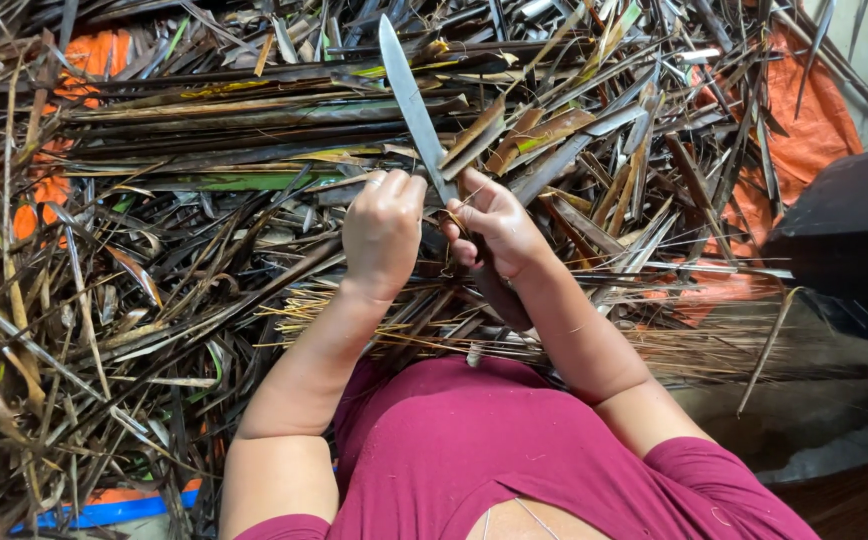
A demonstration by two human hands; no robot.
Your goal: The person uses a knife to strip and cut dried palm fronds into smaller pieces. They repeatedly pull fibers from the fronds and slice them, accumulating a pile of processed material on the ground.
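A long steel knife (409, 100) points up and away from me, its blade rising over a heap of dry palm leaf strips (204, 200). My right hand (494, 228) grips the knife's handle just below the blade. My left hand (382, 230) is closed beside it, fingers curled around a thin leaf strip that runs off to the left. The two hands almost touch at the base of the blade. A bundle of thin pale leaf ribs (374, 320) lies under my forearms.
Dry brown and green leaf strips cover the ground all around. Orange sheeting (804, 130) shows at the right and at the upper left. A dark object (854, 240) sits at the right edge. A blue strip (114, 512) lies at the bottom left.
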